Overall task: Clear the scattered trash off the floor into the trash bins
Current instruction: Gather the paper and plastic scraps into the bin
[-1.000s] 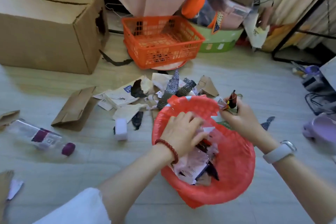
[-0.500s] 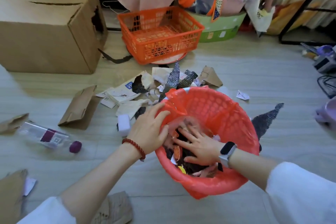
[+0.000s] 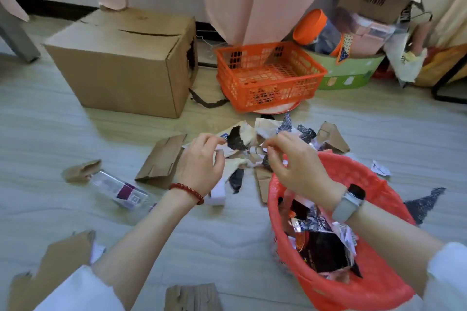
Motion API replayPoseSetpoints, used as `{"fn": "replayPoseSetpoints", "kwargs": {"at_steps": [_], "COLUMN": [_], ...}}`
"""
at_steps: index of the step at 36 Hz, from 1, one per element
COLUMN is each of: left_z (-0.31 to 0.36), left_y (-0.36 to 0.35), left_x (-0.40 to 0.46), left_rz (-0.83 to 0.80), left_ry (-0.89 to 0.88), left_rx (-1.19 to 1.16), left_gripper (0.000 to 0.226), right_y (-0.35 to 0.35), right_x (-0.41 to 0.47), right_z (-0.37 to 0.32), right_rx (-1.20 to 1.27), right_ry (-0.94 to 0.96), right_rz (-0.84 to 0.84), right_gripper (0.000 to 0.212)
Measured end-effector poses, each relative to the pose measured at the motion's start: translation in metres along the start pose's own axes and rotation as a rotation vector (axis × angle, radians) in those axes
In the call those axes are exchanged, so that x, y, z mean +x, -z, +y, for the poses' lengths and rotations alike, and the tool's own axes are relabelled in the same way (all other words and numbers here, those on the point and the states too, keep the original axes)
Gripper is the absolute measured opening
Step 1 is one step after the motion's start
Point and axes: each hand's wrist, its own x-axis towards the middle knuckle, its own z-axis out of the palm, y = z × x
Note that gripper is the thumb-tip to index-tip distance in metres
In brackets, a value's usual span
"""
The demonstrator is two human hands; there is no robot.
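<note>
Gathering step — your left hand (image 3: 202,161) and right hand (image 3: 298,166), fingers curled, pinch at the scrap pile (image 3: 242,149) mid-frame; next — lift scraps into red bin (image 3: 374,179).

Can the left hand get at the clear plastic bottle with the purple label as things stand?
Probably yes. The clear plastic bottle with the purple label lies in the open on the floor, just outboard of the left hand, with nothing on top of it. That hand is now over the paper scraps.

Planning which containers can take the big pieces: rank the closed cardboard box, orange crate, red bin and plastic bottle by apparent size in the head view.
1. cardboard box
2. red bin, though nearness to the camera inflates it
3. orange crate, farther off, so its rank against the bin is unsure
4. plastic bottle
</note>
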Motion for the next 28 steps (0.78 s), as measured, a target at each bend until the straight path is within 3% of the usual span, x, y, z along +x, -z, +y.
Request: {"fn": "replayPoseSetpoints", "kwargs": {"at_steps": [3, 6, 9, 13, 16, 19, 21, 24, 28], "left_z": [-0.041, -0.095, -0.149, -0.202, -0.214, -0.234, -0.243, -0.248, -0.246], "left_y": [0.03, 0.046, 0.045, 0.031, 0.02, 0.012, 0.011, 0.012, 0.019], "left_x": [-0.021, -0.067, -0.128, -0.196, -0.208, -0.212, -0.216, -0.231, -0.251], "left_rz": [0.047, 0.024, -0.134, -0.462, -0.568, -0.619, -0.477, -0.393, -0.307], "left_ry": [0.108, 0.308, 0.554, 0.715, 0.754, 0.834, 0.765, 0.491, 0.465], "left_rx": [0.05, 0.096, 0.198, 0.446, 0.607, 0.675, 0.702, 0.739, 0.661], "left_gripper": [0.025, 0.025, 0.027, 0.048, 0.059, 0.058, 0.053, 0.03, 0.031], "right_y": [-0.058, -0.121, -0.175, -0.224, -0.242, -0.267, -0.282, -0.305, -0.331], "right_x": [0.017, 0.02, 0.005, -0.026, -0.041, -0.044, -0.039, -0.027, -0.012], "right_z": [-0.028, -0.052, -0.065, -0.072, -0.073, -0.076, -0.077, -0.081, -0.091], "right_rx": [0.069, 0.101, 0.005, -0.142, -0.178, -0.159, -0.088, 0.048, 0.214], "right_ry": [-0.019, -0.098, -0.17, -0.113, -0.077, -0.118, -0.238, -0.435, -0.704], "right_rz": [-0.093, -0.372, -0.731, -0.976, -1.017, -0.95, -0.864, -0.78, -0.71], "right_gripper": [0.026, 0.026, 0.034, 0.039, 0.044, 0.05, 0.053, 0.06, 0.057]}}
